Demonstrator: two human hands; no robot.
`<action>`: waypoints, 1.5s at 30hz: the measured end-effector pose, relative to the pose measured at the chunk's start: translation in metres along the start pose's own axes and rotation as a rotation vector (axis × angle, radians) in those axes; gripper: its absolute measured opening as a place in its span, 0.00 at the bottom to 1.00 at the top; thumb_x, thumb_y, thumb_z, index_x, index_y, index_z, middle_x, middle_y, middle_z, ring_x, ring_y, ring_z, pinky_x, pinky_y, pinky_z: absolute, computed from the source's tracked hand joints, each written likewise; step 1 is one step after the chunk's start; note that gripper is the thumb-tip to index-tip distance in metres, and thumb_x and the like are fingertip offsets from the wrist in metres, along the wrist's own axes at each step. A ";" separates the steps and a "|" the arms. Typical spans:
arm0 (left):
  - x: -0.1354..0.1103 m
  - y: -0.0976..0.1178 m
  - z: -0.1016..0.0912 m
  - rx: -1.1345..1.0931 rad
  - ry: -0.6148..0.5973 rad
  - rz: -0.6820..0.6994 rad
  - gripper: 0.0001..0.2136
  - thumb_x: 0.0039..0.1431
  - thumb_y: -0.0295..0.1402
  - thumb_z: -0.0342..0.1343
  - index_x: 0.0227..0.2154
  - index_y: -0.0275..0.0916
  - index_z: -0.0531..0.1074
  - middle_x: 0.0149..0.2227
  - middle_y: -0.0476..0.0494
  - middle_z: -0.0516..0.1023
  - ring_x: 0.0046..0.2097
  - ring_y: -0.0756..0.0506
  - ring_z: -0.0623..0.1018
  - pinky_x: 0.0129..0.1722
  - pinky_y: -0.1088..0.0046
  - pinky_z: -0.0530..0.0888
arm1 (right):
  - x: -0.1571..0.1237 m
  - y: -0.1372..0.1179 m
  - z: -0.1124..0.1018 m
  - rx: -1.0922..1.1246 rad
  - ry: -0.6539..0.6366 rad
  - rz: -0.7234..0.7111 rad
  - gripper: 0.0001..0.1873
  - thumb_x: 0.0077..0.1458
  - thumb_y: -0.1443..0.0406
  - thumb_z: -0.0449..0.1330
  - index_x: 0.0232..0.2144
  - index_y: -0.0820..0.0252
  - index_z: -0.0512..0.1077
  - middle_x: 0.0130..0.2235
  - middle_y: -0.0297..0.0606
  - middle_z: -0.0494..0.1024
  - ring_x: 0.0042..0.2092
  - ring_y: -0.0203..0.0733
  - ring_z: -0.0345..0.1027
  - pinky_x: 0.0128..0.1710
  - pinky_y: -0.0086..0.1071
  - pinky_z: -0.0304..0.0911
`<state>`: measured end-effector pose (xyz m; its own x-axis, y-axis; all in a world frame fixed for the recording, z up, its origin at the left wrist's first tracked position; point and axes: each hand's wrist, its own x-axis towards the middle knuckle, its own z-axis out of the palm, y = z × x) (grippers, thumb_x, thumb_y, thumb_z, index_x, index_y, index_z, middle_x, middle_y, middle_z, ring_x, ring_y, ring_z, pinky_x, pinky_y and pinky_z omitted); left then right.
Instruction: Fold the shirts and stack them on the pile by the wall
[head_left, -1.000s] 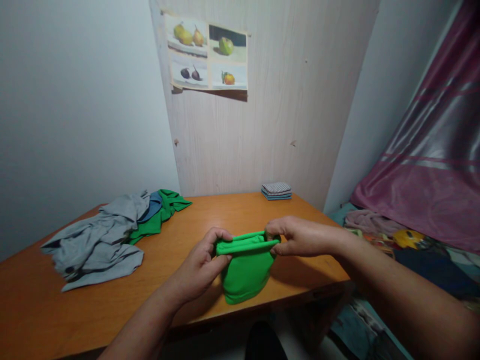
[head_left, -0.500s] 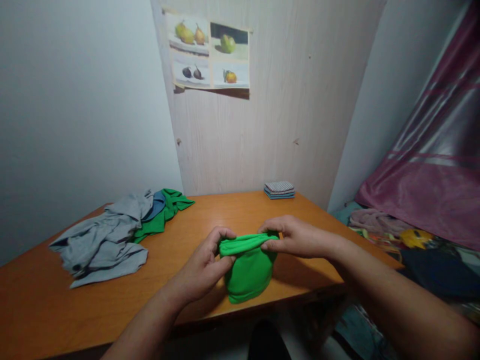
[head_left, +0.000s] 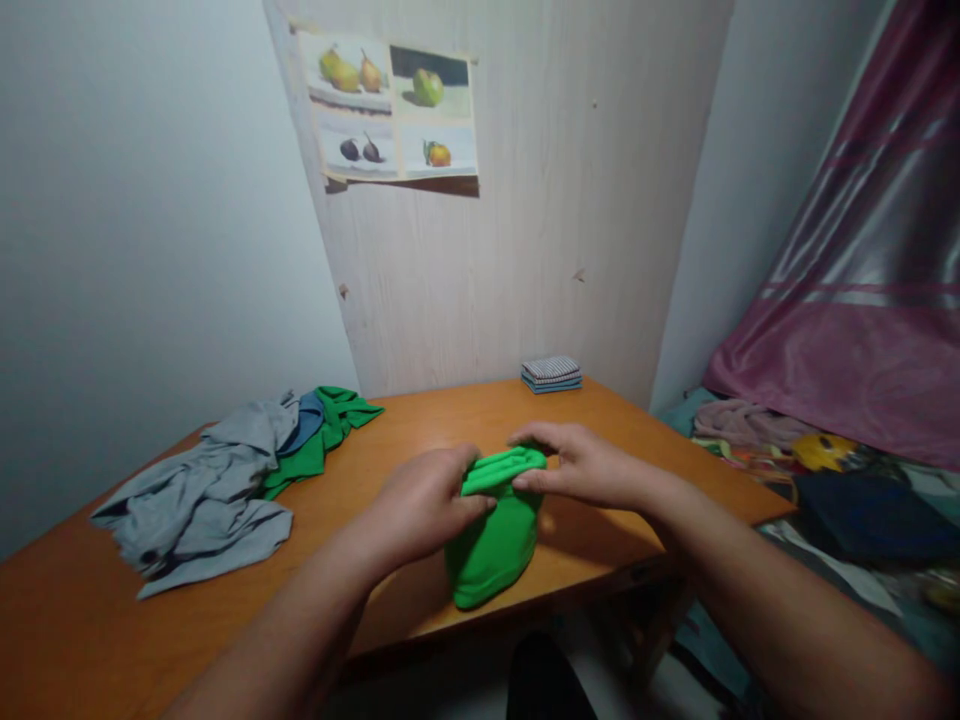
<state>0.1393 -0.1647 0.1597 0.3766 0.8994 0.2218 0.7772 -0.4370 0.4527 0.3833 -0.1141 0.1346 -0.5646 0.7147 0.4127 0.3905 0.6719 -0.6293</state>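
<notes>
A small bright green garment [head_left: 493, 545] lies folded near the front edge of the orange wooden table [head_left: 420, 425]. My left hand [head_left: 424, 503] is closed on its upper left end, fingers curled over the cloth. My right hand [head_left: 574, 462] pinches the upper right end, fingers pressed on the folded top edge. Both hands rest low on the cloth, close together.
A heap of grey, blue and green clothes [head_left: 217, 485] lies at the table's left. A small stack of folded cloths [head_left: 552, 373] sits at the back by the wooden panel. Right of the table is a bed [head_left: 832, 480] strewn with clothes. A fruit poster [head_left: 386, 110] hangs above.
Both hands have come closer together and lower, pressing the top edge of the green garment down onto the table. The view has shifted slightly.
</notes>
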 end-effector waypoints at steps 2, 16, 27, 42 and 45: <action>0.004 -0.003 -0.005 -0.154 0.042 0.009 0.09 0.54 0.39 0.64 0.34 0.41 0.75 0.32 0.46 0.78 0.34 0.44 0.76 0.32 0.72 0.66 | -0.006 0.008 0.004 0.193 0.253 0.028 0.28 0.52 0.54 0.70 0.54 0.54 0.74 0.53 0.41 0.79 0.51 0.46 0.73 0.51 0.39 0.66; 0.034 -0.006 0.000 -1.396 0.349 -0.133 0.22 0.50 0.38 0.72 0.46 0.35 0.78 0.42 0.39 0.84 0.37 0.45 0.81 0.37 0.72 0.76 | -0.008 0.007 0.124 1.227 0.472 0.222 0.27 0.46 0.66 0.71 0.50 0.53 0.75 0.52 0.37 0.80 0.54 0.46 0.72 0.57 0.42 0.63; 0.012 -0.047 0.106 -1.531 0.461 -0.563 0.21 0.51 0.42 0.71 0.45 0.37 0.78 0.38 0.41 0.84 0.31 0.46 0.81 0.29 0.74 0.74 | -0.002 -0.016 0.159 1.496 0.654 0.339 0.27 0.51 0.56 0.72 0.53 0.53 0.73 0.54 0.39 0.81 0.56 0.48 0.73 0.57 0.43 0.66; 0.006 -0.047 0.107 -1.783 0.435 -0.483 0.10 0.60 0.25 0.63 0.45 0.33 0.76 0.45 0.34 0.84 0.45 0.41 0.84 0.50 0.64 0.81 | -0.032 0.003 0.141 1.586 0.602 0.540 0.23 0.56 0.62 0.68 0.54 0.60 0.72 0.49 0.44 0.83 0.46 0.48 0.80 0.47 0.42 0.75; 0.014 -0.050 0.112 -1.761 0.510 -0.522 0.09 0.61 0.21 0.59 0.44 0.33 0.76 0.43 0.35 0.84 0.44 0.42 0.85 0.50 0.64 0.81 | -0.032 0.004 0.140 1.543 0.613 0.525 0.26 0.54 0.64 0.69 0.55 0.58 0.71 0.48 0.43 0.84 0.47 0.48 0.80 0.47 0.43 0.75</action>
<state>0.1621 -0.1297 0.0430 -0.1107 0.9810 -0.1592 -0.6970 0.0375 0.7161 0.3007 -0.1621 0.0266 -0.1392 0.9866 -0.0852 -0.7729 -0.1620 -0.6136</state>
